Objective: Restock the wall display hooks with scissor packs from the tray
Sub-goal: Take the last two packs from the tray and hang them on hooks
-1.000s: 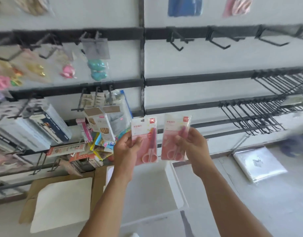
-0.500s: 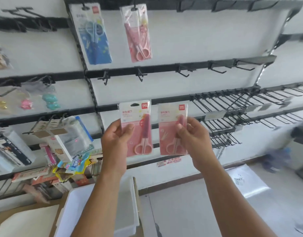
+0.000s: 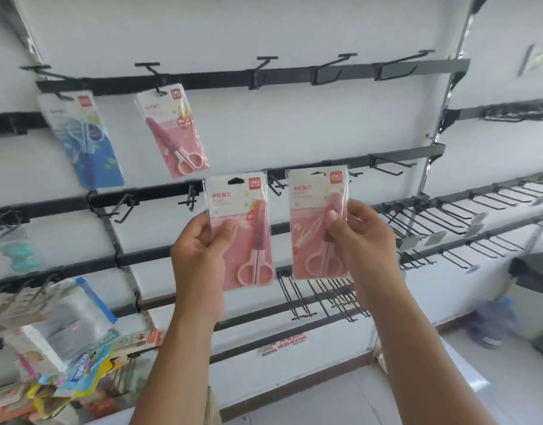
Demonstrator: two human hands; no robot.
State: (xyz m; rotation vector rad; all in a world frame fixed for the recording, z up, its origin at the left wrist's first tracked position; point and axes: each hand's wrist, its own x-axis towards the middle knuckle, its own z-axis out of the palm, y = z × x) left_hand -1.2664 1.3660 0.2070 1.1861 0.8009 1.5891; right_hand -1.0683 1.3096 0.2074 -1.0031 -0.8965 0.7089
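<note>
My left hand (image 3: 199, 259) grips one pink scissor pack (image 3: 241, 228) by its left edge. My right hand (image 3: 363, 243) pinches a second pink scissor pack (image 3: 317, 222) at its right edge. Both packs are upright, side by side, in front of the middle hook rail (image 3: 159, 194). On the top rail (image 3: 233, 78) hang a blue scissor pack (image 3: 83, 142) and a pink scissor pack (image 3: 175, 130). Bare hooks (image 3: 331, 69) stick out to the right of them. The tray is almost out of view at the bottom edge.
Rows of long bare wire hooks (image 3: 432, 216) fill the right side of the wall. Mixed stationery packs (image 3: 64, 332) hang and pile at the lower left. A dark bin (image 3: 534, 271) stands at the right edge above a tiled floor.
My view has tilted up and the top rail with its two hanging packs has come into sight. Both hands have kept their packs and risen toward the middle rail. The tray has dropped out of view.
</note>
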